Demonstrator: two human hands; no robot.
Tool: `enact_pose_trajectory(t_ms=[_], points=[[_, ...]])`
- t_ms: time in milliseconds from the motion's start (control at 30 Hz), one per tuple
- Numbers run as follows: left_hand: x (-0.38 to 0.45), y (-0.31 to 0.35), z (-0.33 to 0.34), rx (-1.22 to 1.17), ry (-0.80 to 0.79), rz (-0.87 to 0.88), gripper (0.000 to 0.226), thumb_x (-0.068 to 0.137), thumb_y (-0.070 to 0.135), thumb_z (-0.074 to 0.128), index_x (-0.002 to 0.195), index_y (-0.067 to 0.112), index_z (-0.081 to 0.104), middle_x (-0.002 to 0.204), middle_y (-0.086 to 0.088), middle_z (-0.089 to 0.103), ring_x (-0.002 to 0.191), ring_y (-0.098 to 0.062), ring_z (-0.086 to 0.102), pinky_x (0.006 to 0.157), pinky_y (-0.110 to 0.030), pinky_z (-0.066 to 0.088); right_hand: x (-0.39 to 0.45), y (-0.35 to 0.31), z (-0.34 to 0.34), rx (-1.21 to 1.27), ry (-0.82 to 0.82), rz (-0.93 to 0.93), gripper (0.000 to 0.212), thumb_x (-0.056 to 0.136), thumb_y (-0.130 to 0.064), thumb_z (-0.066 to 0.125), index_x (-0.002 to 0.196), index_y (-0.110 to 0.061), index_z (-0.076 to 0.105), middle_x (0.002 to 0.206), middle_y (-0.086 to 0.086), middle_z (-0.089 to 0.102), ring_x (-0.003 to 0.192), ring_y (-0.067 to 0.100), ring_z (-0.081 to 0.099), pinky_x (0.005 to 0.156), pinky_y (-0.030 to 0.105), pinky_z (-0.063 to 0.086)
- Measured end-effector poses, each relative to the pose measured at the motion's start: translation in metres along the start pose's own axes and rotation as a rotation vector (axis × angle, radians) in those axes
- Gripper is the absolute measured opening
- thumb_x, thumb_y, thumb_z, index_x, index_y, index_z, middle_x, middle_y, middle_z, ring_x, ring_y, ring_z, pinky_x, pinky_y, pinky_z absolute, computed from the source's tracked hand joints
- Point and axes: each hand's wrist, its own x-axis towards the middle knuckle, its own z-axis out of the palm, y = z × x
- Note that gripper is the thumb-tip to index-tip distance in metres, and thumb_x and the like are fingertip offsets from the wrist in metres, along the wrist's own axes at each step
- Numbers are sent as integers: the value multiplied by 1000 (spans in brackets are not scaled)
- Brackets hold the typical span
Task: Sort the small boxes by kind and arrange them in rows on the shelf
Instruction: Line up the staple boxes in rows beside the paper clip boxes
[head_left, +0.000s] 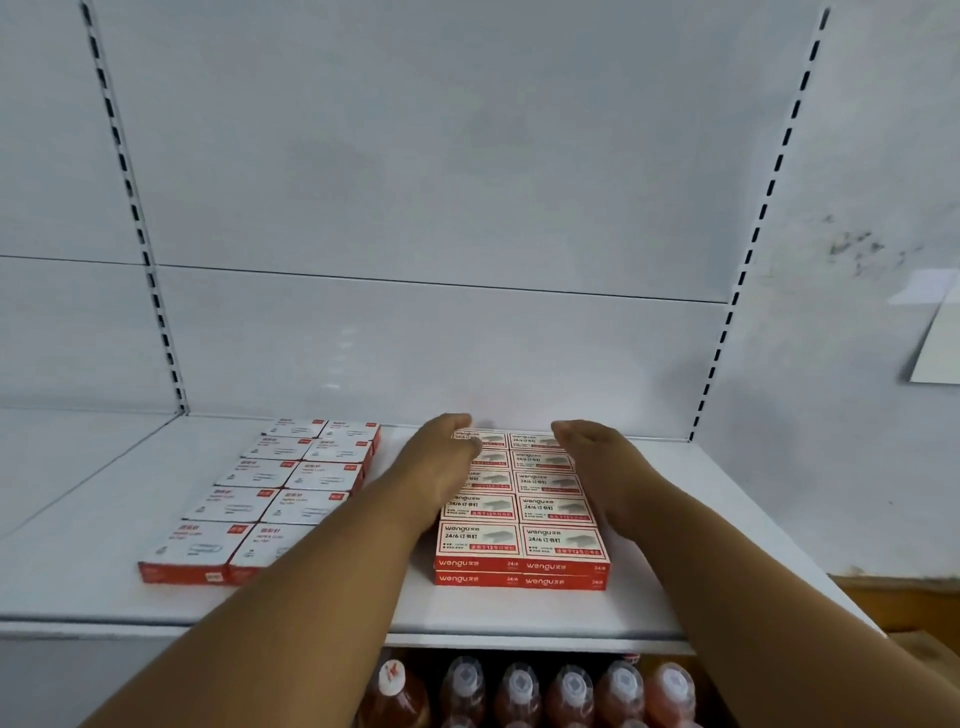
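On the white shelf (156, 597) lie two blocks of small boxes. The left block, white-topped paper clip boxes (249, 504) with red sides, runs in two columns toward the back wall. The right block holds red staple boxes (550, 512), two columns wide and stacked two high at the front. My left hand (441, 462) presses flat against that block's left side, fingers straight. Along the block's right side my right hand (602, 467) does the same. Both hands flank the staple boxes and hide parts of the outer columns.
The shelf's back panel (441, 338) rises right behind the boxes, with slotted uprights at left and right. Below the shelf edge stand several bottles of reddish liquid (519, 691). A white sheet (940, 343) hangs on the wall at far right.
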Motion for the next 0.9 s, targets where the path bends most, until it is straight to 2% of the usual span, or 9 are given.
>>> enact_pose_trajectory(t_ms=[100,200,267,400,467,567,667,767,900], points=[[4,5,0,-150,-3,-63,39,101,27,46,140,24,46,128,-3,60,92,-24,70,77,-39,60,9,-6,1,121,-8,124,34,98,-52,40,92,-24,56,104,13,71,89,32,72,90,50,56],[8,9,-1,-193,4,-54,21,100,29,43,92,20,60,112,-16,67,96,-33,69,91,-56,53,23,-7,3,228,5,242,45,90,-65,38,97,-23,54,104,18,69,90,35,72,89,56,54],[11,8,-2,-156,-4,-55,27,100,31,41,81,21,58,97,-13,69,93,-32,68,93,-57,51,28,-6,4,287,-4,254,56,89,-69,38,115,-22,53,92,10,68,88,32,73,87,54,56],[4,11,1,-26,-67,-10,31,104,37,34,89,30,60,116,-10,67,108,-30,65,100,-47,49,27,-3,7,250,-53,193,61,93,-68,32,134,-27,50,80,-7,64,88,27,73,87,45,58],[1,12,3,33,-83,19,30,105,38,31,106,30,60,130,-9,61,117,-29,60,103,-38,45,25,-4,7,231,-69,183,57,92,-70,31,127,-30,52,82,-6,68,86,27,74,85,43,59],[-2,14,3,54,-101,11,29,105,38,30,92,33,55,122,-4,61,108,-23,63,100,-46,49,26,-4,7,213,-96,197,50,90,-73,29,110,-33,52,93,3,74,85,27,74,87,44,58],[3,11,5,38,-52,-27,36,105,37,35,133,21,52,108,7,55,98,-15,63,95,-43,53,26,-2,7,192,-117,171,47,91,-71,29,105,-32,52,90,1,73,88,27,74,90,43,57],[8,11,3,87,-57,-53,45,104,29,40,148,23,36,119,9,55,87,-12,65,78,-33,59,27,-3,7,86,-125,109,34,98,-56,36,95,-28,55,103,2,69,95,20,69,88,37,54],[27,13,1,358,-23,36,45,101,23,42,146,25,40,140,0,53,103,-17,63,77,-28,53,37,-5,5,-246,-114,-46,23,100,-30,43,101,-23,65,100,-3,69,89,14,67,83,35,57]])
